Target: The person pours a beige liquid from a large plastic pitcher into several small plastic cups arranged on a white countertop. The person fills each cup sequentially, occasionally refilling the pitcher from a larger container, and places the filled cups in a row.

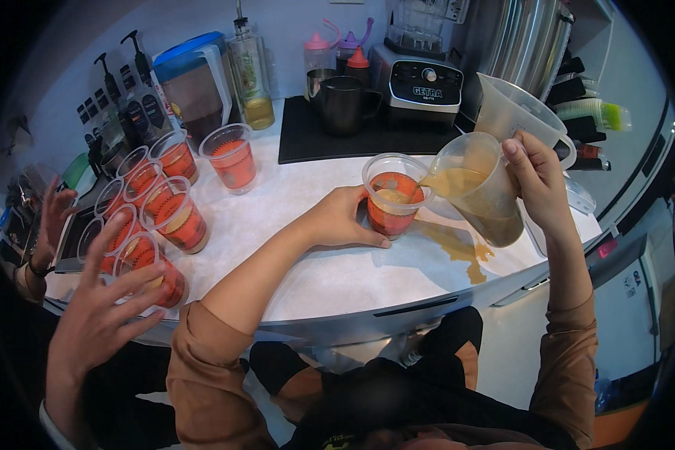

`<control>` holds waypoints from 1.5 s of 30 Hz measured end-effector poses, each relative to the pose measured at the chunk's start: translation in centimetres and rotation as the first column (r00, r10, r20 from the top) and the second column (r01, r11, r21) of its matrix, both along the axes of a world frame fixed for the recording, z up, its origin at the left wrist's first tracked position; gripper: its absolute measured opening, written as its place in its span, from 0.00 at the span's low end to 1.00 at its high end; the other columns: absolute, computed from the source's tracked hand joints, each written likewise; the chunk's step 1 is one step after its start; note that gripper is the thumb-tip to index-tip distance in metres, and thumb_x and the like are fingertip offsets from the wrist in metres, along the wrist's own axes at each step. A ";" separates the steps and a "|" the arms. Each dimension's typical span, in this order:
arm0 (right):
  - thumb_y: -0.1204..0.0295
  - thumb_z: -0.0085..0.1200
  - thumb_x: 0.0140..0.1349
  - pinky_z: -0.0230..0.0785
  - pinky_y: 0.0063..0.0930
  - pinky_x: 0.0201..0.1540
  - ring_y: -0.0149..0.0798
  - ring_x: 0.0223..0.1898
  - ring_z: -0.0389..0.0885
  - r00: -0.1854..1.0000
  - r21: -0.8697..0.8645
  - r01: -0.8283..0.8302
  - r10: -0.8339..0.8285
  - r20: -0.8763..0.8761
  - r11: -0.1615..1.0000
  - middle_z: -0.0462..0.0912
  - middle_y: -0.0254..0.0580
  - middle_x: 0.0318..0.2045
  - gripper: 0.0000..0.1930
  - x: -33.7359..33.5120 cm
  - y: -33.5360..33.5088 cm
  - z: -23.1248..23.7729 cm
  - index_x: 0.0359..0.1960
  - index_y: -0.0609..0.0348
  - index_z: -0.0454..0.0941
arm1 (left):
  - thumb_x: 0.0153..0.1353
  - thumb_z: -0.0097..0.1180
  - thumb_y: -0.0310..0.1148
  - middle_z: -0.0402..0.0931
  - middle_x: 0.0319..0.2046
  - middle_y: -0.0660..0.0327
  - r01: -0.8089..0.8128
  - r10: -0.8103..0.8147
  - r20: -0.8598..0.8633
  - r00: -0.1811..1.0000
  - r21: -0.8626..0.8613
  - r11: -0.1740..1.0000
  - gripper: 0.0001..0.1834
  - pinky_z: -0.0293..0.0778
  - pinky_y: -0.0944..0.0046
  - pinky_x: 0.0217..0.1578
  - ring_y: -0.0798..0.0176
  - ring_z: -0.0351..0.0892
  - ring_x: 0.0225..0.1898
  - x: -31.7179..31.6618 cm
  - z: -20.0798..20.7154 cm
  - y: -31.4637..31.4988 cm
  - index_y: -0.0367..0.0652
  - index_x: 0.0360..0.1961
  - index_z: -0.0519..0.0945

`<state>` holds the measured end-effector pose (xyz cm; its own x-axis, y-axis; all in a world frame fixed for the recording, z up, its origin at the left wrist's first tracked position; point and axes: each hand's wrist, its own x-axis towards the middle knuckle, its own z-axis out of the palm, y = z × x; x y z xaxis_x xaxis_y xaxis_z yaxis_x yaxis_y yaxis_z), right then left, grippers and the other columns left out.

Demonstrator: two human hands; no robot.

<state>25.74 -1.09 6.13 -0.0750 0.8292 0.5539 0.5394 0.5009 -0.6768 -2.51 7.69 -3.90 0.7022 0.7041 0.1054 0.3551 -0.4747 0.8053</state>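
Observation:
My left hand [345, 216] is wrapped around the side of a clear plastic cup with a red printed band [391, 217], which stands on the white counter. In my right hand [536, 176], raised at the right, is a translucent measuring jug [469, 169] tilted toward the cup. Milky brown liquid runs from its spout into the cup, where some brown liquid shows inside. A brown puddle [465, 251] spreads on the counter below the jug. Behind my right hand stands a second translucent jug [514, 105]; its lower part is hidden.
Several similar red-banded cups [180, 217] cluster at the left, and a single cup [232, 161] stands apart. A co-worker's spread hand [109, 307] hovers beside the cluster. On a black mat [300, 142] stand a dark metal pitcher [343, 105] and a blender base [420, 82].

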 end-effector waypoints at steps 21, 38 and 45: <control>0.55 0.39 0.74 0.41 0.16 0.15 0.16 0.14 0.51 0.791 0.077 0.053 0.005 -0.612 0.996 0.55 0.19 0.15 0.18 3.3 -1.5 -7.1 0.27 0.51 0.65 | 0.48 0.72 0.27 0.68 0.57 0.52 -0.312 0.315 0.494 0.810 -0.090 0.946 0.43 0.69 0.61 0.59 0.59 0.70 0.59 -1.4 0.1 -2.7 0.39 0.63 0.60; 0.58 0.37 0.76 0.49 0.12 0.18 0.14 0.19 0.59 0.703 0.090 0.264 -0.127 -0.700 0.960 0.67 0.22 0.21 0.16 10.1 -3.7 -8.9 0.33 0.53 0.68 | 0.48 0.69 0.28 0.69 0.56 0.54 -0.887 0.756 0.558 0.342 -0.074 0.456 0.39 0.63 0.59 0.62 0.58 0.70 0.59 -17.0 0.8 -18.0 0.36 0.61 0.65; 0.60 0.36 0.76 0.63 0.14 0.29 0.19 0.29 0.69 0.666 0.065 0.264 -0.133 -0.734 0.962 0.72 0.30 0.29 0.16 11.2 -4.2 -9.8 0.35 0.58 0.68 | 0.53 0.70 0.33 0.70 0.55 0.52 -0.978 0.801 0.594 0.076 -0.110 0.175 0.37 0.64 0.60 0.59 0.59 0.71 0.56 -23.1 -1.0 -18.4 0.34 0.60 0.65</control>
<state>36.94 -5.25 -3.65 0.5559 0.6762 0.4834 0.0193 0.5709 -0.8208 -25.64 -10.70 -4.89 -0.6557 0.6251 0.4234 0.3368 -0.2598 0.9050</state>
